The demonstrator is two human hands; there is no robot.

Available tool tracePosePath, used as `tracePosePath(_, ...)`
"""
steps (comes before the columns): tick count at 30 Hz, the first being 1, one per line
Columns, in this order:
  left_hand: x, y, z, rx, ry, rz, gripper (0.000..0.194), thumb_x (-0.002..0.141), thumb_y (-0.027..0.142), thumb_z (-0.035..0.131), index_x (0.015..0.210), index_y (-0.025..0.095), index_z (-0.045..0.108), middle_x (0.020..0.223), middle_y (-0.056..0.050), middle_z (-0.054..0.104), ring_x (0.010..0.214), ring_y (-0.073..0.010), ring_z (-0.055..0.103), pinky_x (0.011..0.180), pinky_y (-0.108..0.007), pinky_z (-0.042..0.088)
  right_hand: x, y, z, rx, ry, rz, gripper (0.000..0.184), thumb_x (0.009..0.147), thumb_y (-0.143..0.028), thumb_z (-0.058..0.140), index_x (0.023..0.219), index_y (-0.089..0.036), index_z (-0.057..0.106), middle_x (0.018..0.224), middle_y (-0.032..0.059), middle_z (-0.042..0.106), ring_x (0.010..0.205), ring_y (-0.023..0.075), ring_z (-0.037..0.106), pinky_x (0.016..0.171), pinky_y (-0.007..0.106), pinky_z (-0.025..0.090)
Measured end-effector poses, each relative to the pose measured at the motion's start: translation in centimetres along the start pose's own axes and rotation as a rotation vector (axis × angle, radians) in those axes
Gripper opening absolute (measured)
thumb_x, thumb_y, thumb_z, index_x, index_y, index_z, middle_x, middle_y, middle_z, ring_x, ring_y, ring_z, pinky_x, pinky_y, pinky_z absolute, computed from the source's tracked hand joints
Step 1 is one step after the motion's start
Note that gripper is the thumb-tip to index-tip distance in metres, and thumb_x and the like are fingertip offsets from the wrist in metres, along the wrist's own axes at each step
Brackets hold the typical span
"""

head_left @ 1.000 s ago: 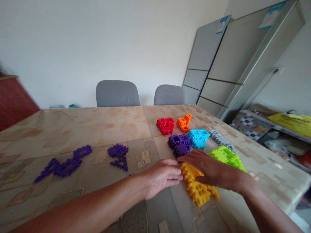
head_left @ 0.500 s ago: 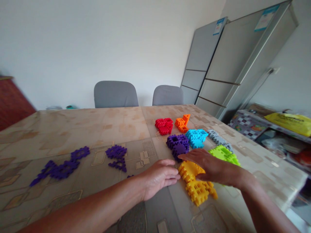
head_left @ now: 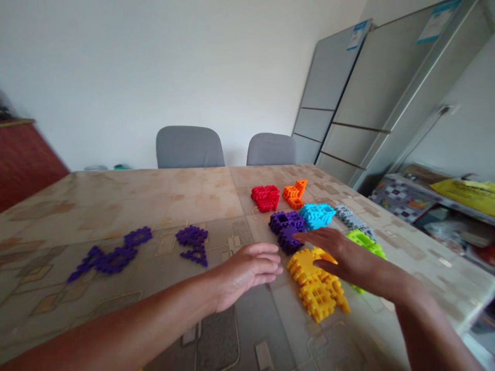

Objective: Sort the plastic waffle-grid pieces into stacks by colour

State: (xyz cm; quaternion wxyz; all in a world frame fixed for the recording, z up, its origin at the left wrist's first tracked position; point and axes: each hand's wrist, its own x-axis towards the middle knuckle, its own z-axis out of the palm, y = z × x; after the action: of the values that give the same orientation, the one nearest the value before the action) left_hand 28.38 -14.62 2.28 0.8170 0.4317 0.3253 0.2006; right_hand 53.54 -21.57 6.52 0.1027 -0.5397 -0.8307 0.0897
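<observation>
My left hand point(head_left: 249, 275) hovers over the table just left of the yellow interlocking toy blocks point(head_left: 319, 299), fingers stretched and holding nothing. Above the back part of those yellow blocks is my right hand point(head_left: 332, 251), its fingers extended and thumb apart, with nothing in it. Whether it touches them I cannot tell. Stacked purple blocks point(head_left: 288, 232) lie just beyond its fingertips. Lime green blocks point(head_left: 365, 242) sit to its right, partly hidden by the hand and forearm. Light blue blocks point(head_left: 317, 215) and grey blocks point(head_left: 353, 221) are farther back.
Red blocks point(head_left: 265, 198) and orange blocks point(head_left: 295, 195) lie toward the far edge. On the left are loose flat purple pieces point(head_left: 116, 259) and another purple group point(head_left: 192, 237). Two grey chairs point(head_left: 189, 148) stand behind the patterned table point(head_left: 162, 193); a fridge point(head_left: 348, 98) is at the back right.
Both hands have drawn slightly apart; the left has moved left from the yellow blocks and the right has lifted, showing more yellow. The view has shifted a little.
</observation>
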Motion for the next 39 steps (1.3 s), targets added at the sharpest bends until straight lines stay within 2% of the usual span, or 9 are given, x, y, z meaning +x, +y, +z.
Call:
tracePosePath(5, -3.8, 4.0, -5.0, 0.116, 0.095, 0.292, 0.039, 0.075, 0.023, 0.077, 0.112, 0.016, 0.067, 0.120, -0.013, 0.070, 0.112, -0.0279, 0.065, 0.099, -0.040, 0.048, 1.8, -4.4, 2.1, 0.070, 0.137, -0.088, 0.032, 0.096, -0.024, 0.050, 0.127, -0.022, 0.060, 0.122, 0.0101, 0.068, 0.106, 0.0245, 0.066, 0.091, 0.040, 0.055)
tracePosePath(9, -8.4, 4.8, -9.8, 0.321, 0.329, 0.401, 0.034, 0.080, 0.032, 0.073, 0.111, 0.018, 0.068, 0.113, -0.010, 0.074, 0.104, -0.0258, 0.067, 0.095, -0.039, 0.049, 3.8, -11.0, 4.6, 0.271, -0.019, -0.163, 0.047, 0.091, -0.025, 0.060, 0.138, -0.024, 0.052, 0.128, 0.0089, 0.064, 0.112, 0.0226, 0.064, 0.094, 0.035, 0.054)
tracePosePath(14, -16.3, 0.4, -13.4, 0.796, 0.423, 0.330, 0.030, 0.085, 0.033, 0.065, 0.114, 0.027, 0.069, 0.118, -0.005, 0.073, 0.110, -0.0265, 0.066, 0.098, -0.039, 0.049, 6.4, -16.8, 8.5, 0.419, -0.259, -0.217, 0.085, 0.073, -0.035, 0.081, 0.146, -0.016, 0.042, 0.138, 0.0159, 0.057, 0.121, 0.0301, 0.057, 0.103, 0.038, 0.047)
tracePosePath(17, -20.4, -3.4, -14.6, 0.948, 0.518, 0.251, 0.057, 0.074, 0.026, 0.071, 0.130, 0.032, 0.061, 0.136, -0.005, 0.064, 0.126, -0.0320, 0.057, 0.109, -0.047, 0.041, 8.0, -18.5, 10.9, 0.434, -0.294, -0.243, 0.095, 0.067, -0.040, 0.084, 0.148, -0.018, 0.039, 0.140, 0.0160, 0.054, 0.123, 0.0331, 0.053, 0.105, 0.043, 0.044)
tracePosePath(19, -22.0, -5.7, -14.9, 0.984, 0.493, 0.206, 0.085, 0.061, 0.020, 0.076, 0.140, 0.036, 0.051, 0.147, -0.005, 0.054, 0.133, -0.0364, 0.049, 0.113, -0.052, 0.035, 8.9, -19.4, 12.2, 0.413, -0.317, -0.277, 0.102, 0.064, -0.041, 0.085, 0.150, -0.017, 0.036, 0.140, 0.0174, 0.052, 0.123, 0.0353, 0.051, 0.106, 0.048, 0.042)
tracePosePath(22, -22.5, -8.1, -15.1, 1.054, 0.475, 0.196, 0.098, 0.057, 0.019, 0.078, 0.147, 0.037, 0.042, 0.153, -0.007, 0.047, 0.136, -0.0394, 0.044, 0.113, -0.056, 0.033, 9.7, -20.6, 13.3, 0.370, -0.351, -0.293, 0.105, 0.061, -0.040, 0.085, 0.150, -0.014, 0.034, 0.137, 0.0191, 0.053, 0.120, 0.0365, 0.053, 0.103, 0.050, 0.044)
tracePosePath(29, -20.5, -11.2, -15.9, 1.105, 0.571, 0.333, 0.084, 0.070, 0.026, 0.075, 0.147, 0.034, 0.043, 0.141, -0.007, 0.058, 0.130, -0.0356, 0.050, 0.111, -0.050, 0.038, 10.4, -22.1, 14.6, 0.274, -0.318, -0.284, 0.096, 0.067, -0.036, 0.077, 0.149, -0.010, 0.034, 0.131, 0.0211, 0.058, 0.114, 0.0372, 0.055, 0.100, 0.053, 0.045)
tracePosePath(35, -20.1, -11.0, -15.7, 1.162, 0.542, 0.371, 0.090, 0.068, 0.027, 0.078, 0.148, 0.041, 0.038, 0.139, -0.004, 0.060, 0.121, -0.0344, 0.059, 0.105, -0.043, 0.046, 10.8, -21.4, 15.6, 0.343, -0.250, -0.398, 0.089, 0.062, -0.035, 0.077, 0.140, -0.015, 0.039, 0.121, 0.0157, 0.063, 0.103, 0.0320, 0.059, 0.092, 0.042, 0.049)
tracePosePath(39, -19.1, -9.9, -14.9, 1.225, 0.489, 0.402, 0.092, 0.072, 0.030, 0.077, 0.150, 0.044, 0.029, 0.143, -0.003, 0.058, 0.122, -0.0342, 0.060, 0.103, -0.042, 0.049, 10.7, -20.1, 14.1, 0.374, -0.223, -0.445, 0.086, 0.065, -0.041, 0.076, 0.139, -0.016, 0.040, 0.115, 0.0129, 0.065, 0.099, 0.0295, 0.061, 0.089, 0.039, 0.050)
